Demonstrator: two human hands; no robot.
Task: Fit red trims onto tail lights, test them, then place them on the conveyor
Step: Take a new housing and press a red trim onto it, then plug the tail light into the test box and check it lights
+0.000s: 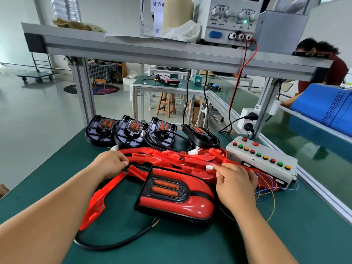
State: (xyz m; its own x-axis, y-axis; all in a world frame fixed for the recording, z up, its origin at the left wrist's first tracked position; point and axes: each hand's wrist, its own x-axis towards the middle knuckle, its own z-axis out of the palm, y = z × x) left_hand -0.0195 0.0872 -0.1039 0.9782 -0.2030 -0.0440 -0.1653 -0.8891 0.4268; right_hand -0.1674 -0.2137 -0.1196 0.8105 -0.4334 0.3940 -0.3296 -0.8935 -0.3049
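A tail light (177, 195) with a red trim fitted lies face up on the green bench in front of me; its black cable (118, 242) loops toward me. Behind it lies a pile of loose red trims (171, 159), and one more red trim (99, 201) lies at the left. My left hand (112, 164) pinches something at the left end of the pile, where a black cable passes. My right hand (234, 180) pinches a white connector (209, 167) near the pile's right end. Several bare black tail lights (131, 130) stand in a row at the back.
A grey test box (262, 159) with coloured buttons sits at the right, thin coloured wires trailing from it. The green conveyor (297, 134) runs along the right with a blue crate (327, 109). A power supply (228, 18) stands on the overhead shelf. Another person works at far right.
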